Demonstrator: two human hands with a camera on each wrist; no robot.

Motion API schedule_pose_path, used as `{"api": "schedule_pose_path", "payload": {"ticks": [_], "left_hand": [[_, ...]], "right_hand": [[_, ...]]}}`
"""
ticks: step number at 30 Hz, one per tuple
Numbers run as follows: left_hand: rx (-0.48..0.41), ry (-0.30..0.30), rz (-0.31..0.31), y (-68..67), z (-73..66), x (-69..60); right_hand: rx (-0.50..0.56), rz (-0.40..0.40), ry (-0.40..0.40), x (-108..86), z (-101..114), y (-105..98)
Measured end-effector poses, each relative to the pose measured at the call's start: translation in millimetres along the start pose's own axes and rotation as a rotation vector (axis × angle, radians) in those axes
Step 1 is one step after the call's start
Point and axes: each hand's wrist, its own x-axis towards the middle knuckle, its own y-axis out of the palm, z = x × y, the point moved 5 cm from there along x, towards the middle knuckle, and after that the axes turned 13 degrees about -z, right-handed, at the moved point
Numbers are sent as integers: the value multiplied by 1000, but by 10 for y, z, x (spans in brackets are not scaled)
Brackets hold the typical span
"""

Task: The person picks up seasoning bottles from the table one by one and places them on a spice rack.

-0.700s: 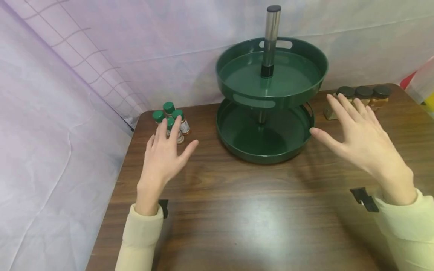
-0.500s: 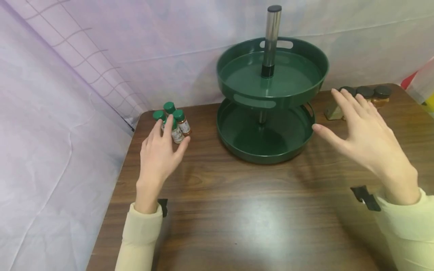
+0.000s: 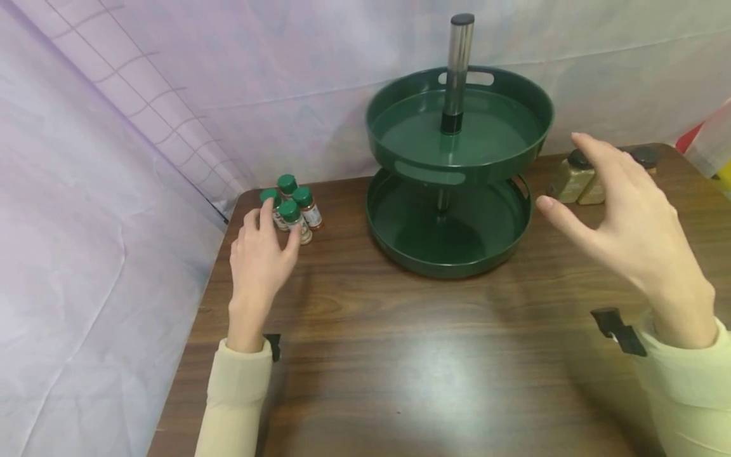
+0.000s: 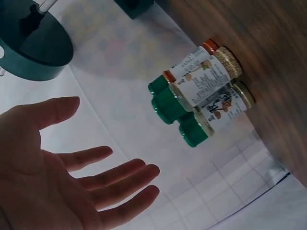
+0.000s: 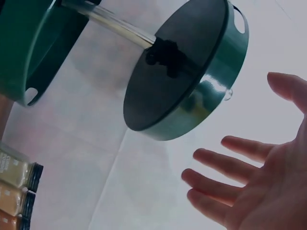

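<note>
My left hand hovers just in front of several small green-capped spice jars at the table's back left, holding nothing. In the left wrist view its fingers are spread and clear of the labelled spice jars. On the other side, my right hand is raised with thumb and fingers apart, and nothing lies between them. Behind it stand black-capped spice jars, partly hidden by the hand; they also show in the right wrist view as a row of jars apart from the fingers.
A green two-tier round tray stand stands between the hands, with its upper tray, lower tray and metal post. White cloth hangs behind the brown wooden table. A red and yellow item shows at the far right.
My left hand has drawn back down and left, uncovering more of the green-capped jars. My right hand has shifted slightly right, and its fingers have bent a little.
</note>
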Motion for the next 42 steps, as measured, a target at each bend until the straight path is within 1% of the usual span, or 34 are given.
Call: {"api": "schedule_pose_path", "payload": {"ticks": [3,8,11,16,19,21,26,28,33,36,40,42], "left_hand": [[-1,-21,15,32,37,11],[-6,-52,33,91,100,31],[-13,-64,28,125,149,40],[-23,-81,26,210,244,58],[-31,-95,33,269,289,70],[-37,-106,42,306,312,77],[-61,-126,72,399,325,118],[-72,-130,81,427,320,139],[-88,-142,94,495,304,185],[-81,-141,89,524,291,208],[-70,-137,82,544,277,237],[-70,-141,83,552,275,249]], "right_hand": [[46,-77,-58,13,67,-30],[112,-210,-194,55,181,-59],[149,-266,-244,74,246,-51],[177,-320,-312,103,377,-28],[195,-333,-330,126,438,-6],[183,-319,-348,144,459,20],[161,-298,-377,176,453,76],[182,-306,-383,189,464,98],[222,-298,-391,206,536,157],[242,-284,-375,208,586,198],[286,-285,-346,214,637,251],[276,-288,-370,218,650,275]]}}
